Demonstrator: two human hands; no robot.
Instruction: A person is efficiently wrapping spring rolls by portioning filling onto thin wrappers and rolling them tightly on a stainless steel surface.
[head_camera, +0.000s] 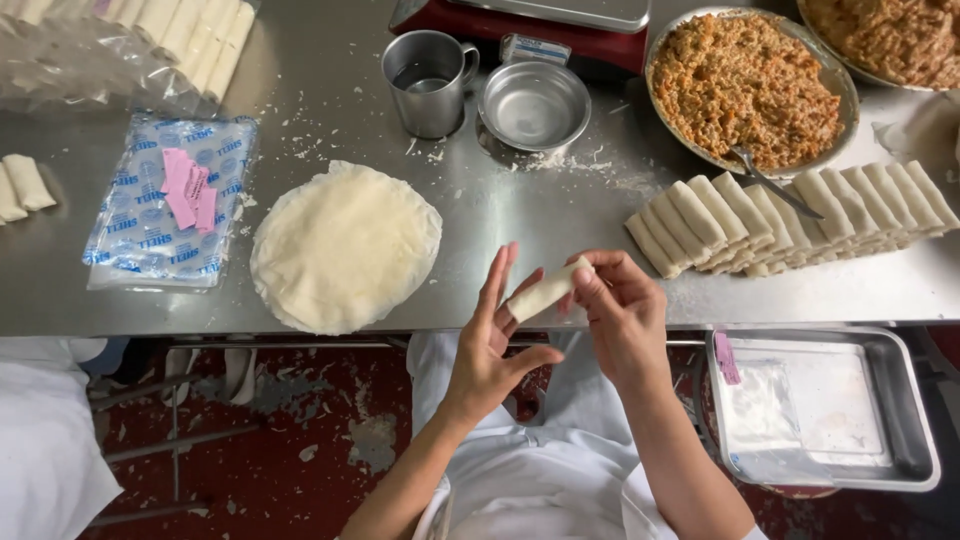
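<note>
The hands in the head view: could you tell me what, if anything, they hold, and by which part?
A pale rolled spring roll. The right hand pinches its upper right end between its fingertips; the left hand, fingers spread, touches its lower left end.

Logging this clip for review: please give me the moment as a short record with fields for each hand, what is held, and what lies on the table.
left hand: open, fingers spread, touching the near end of the roll
right hand: fingertip grip on the pale rolled wrapper
height: roll held above the table edge
steel table: round stack of white wrappers; row of finished rolls; metal mug; small steel bowl; wide pan of orange-brown filling
below right: steel tray
</note>
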